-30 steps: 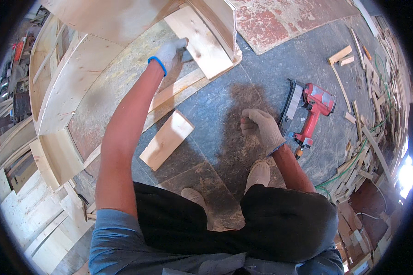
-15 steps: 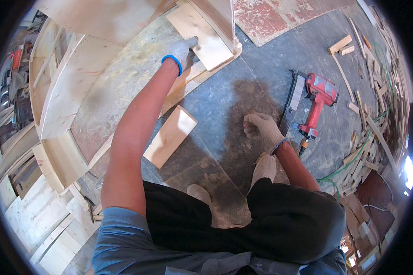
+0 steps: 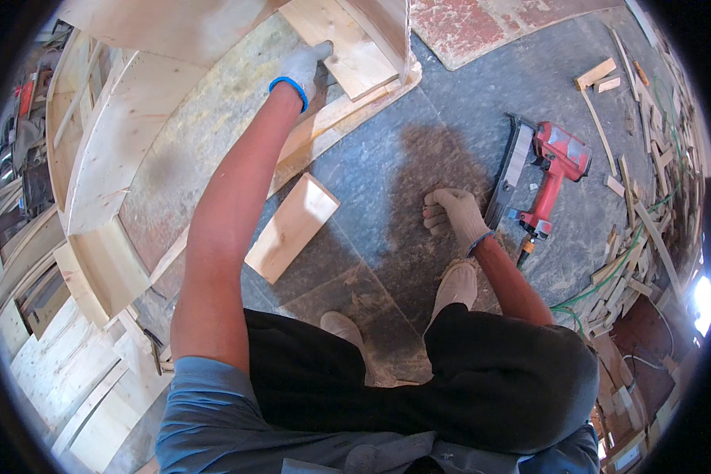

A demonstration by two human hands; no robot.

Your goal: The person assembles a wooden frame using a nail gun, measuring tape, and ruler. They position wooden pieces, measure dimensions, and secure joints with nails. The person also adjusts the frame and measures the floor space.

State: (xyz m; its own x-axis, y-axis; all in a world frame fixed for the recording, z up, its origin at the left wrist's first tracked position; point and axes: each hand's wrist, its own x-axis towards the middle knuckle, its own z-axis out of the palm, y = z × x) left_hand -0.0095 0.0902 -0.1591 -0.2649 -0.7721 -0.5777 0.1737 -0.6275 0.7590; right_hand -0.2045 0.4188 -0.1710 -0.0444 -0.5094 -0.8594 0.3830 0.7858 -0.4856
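My gloved left hand [image 3: 305, 66], with a blue cuff, reaches far forward and grips the long side of a pale flat board [image 3: 346, 49]. Its fingers are partly hidden at the board's edge. That board lies inside a large curved wooden frame [image 3: 324, 126], its near end close to the frame's outer rail. My right hand [image 3: 455, 215], also gloved, is curled into a loose fist low over the floor, and nothing shows in it. Just right of it a red nail gun [image 3: 554, 170] lies on its side. A second short board [image 3: 294, 227] rests on the floor between my arms.
A curved plywood panel [image 3: 107, 150] stands at the left. Wood offcuts [image 3: 596, 75] and strips are scattered at the right, with a green hose [image 3: 620, 265] among them. A worn red sheet [image 3: 490, 28] lies at the far side. More plywood pieces [image 3: 63, 371] lie at lower left.
The held board has shifted back from the frame's outer edge and now sits behind the rail, my left hand moving with it. My right hand stays curled near the nail gun. The view has shifted slightly.
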